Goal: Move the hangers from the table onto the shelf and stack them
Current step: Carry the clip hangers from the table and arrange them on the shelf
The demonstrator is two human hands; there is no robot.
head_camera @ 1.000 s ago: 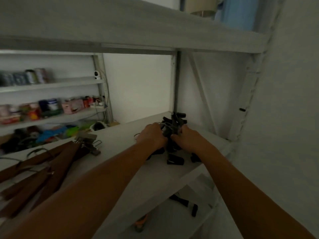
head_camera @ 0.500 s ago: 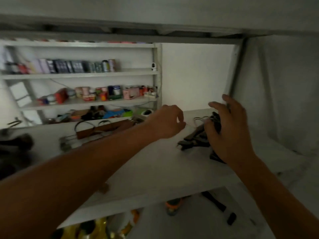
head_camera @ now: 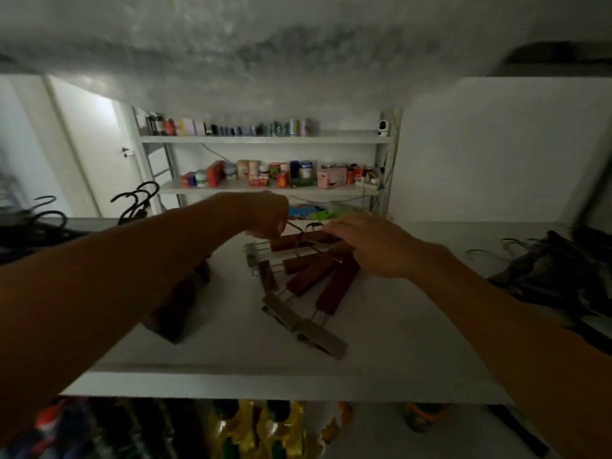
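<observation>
The left hand [head_camera: 266, 216] is curled, its fingers pinching a dark wire hook [head_camera: 295, 227] at the top of the wooden hangers [head_camera: 311, 276]. The right hand [head_camera: 372, 246] lies knuckles-up over the middle of the same hangers, its fingertips at the hooks; whether it grips them I cannot tell. The hangers are fanned out on the white shelf [head_camera: 397, 342], about midway along it and toward its back edge, their metal clips [head_camera: 304, 326] pointing toward the front edge. Another brown wooden piece [head_camera: 177, 309] lies partly under the left forearm. A dark heap [head_camera: 546, 270] sits at the shelf's right end, and black hooks [head_camera: 139, 200] rise at its left end. Behind stands shelving [head_camera: 265, 139] with jars and boxes.
</observation>
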